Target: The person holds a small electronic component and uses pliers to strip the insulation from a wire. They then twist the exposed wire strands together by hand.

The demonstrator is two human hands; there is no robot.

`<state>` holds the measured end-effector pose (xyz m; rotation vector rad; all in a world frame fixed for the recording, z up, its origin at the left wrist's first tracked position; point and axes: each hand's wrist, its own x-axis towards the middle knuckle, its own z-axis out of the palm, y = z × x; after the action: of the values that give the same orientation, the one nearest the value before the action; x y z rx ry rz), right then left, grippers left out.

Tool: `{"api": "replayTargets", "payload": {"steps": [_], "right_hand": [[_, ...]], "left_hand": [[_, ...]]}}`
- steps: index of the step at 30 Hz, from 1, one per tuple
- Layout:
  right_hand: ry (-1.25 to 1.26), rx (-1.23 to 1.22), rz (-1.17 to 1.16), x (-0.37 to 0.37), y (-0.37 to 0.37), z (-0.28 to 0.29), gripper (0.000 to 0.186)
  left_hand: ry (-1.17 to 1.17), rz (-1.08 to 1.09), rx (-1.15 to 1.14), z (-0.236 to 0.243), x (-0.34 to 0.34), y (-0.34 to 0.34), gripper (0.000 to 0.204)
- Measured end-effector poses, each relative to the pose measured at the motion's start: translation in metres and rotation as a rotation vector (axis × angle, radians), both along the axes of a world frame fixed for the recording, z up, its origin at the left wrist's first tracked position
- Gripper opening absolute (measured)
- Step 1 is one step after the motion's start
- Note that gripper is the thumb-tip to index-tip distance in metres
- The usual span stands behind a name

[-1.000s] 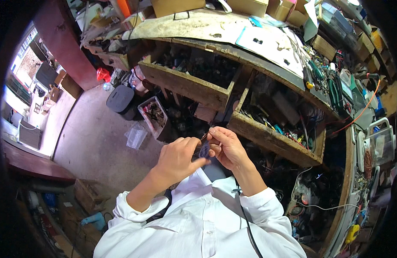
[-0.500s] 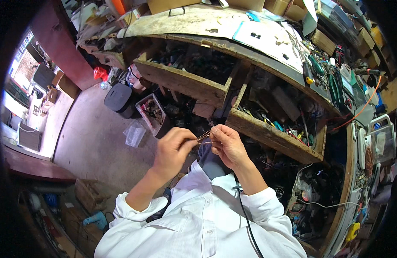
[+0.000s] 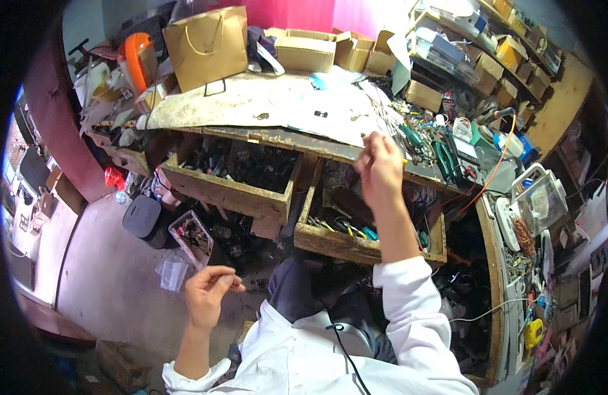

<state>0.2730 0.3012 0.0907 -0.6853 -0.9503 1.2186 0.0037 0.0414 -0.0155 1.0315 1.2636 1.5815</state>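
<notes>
My left hand hangs at the lower left, above the floor beside my knee. Its thumb and fingers are pinched together; anything between them is too small to make out. My right hand is stretched forward to the workbench's front edge, over the right-hand drawer. Its fingers are curled and slightly blurred, with a tiny dark speck at the tips that I cannot identify. Closest to this hand on the bench lie green-handled pliers. A white sheet with a small black piece lies beyond its fingertips.
A second open drawer, full of small parts, juts out on the left. Below it stand a scrap bin and a dark lidded bin. Hand tools crowd the bench's right side, near an orange cable. Cardboard boxes line the back.
My hands have parted: the right has reached forward to the bench, the left has dropped left. The thin copper-coloured strands held between them no longer show. The view has tilted up and shifted right.
</notes>
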Motion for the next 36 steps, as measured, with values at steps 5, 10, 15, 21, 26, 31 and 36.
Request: {"api": "replayTargets", "payload": {"steps": [5,10,15,21,26,31,36], "right_hand": [[0.112,0.047,-0.052,0.044,0.112,0.022,0.024],[-0.253,-0.164,-0.092,0.074,0.165,0.015,0.035],[-1.124,0.176,-0.523,0.067,0.156,0.0,0.043],[-1.768,0.247,-0.461,0.042,0.102,0.0,0.031],[-1.707,0.412,-0.533,0.053,0.108,-0.015,0.021],[-0.943,0.198,0.019,0.01,0.045,-0.001,0.017],[-0.262,0.031,0.415,-0.015,-0.054,-0.043,0.015]], "left_hand": [[-0.057,-0.024,-0.102,-0.019,0.001,-0.019,0.011],[-0.069,-0.056,-0.115,-0.028,0.001,-0.027,0.01],[-0.091,-0.003,-0.16,-0.03,-0.01,-0.039,0.01],[-0.084,-0.067,-0.187,-0.03,-0.005,-0.03,0.011],[-0.066,-0.183,-0.16,-0.023,0.017,-0.011,0.011],[-0.047,-0.183,-0.15,-0.018,0.028,-0.006,0.012],[-0.076,-0.183,-0.082,0.002,0.041,0.021,0.016]]}}
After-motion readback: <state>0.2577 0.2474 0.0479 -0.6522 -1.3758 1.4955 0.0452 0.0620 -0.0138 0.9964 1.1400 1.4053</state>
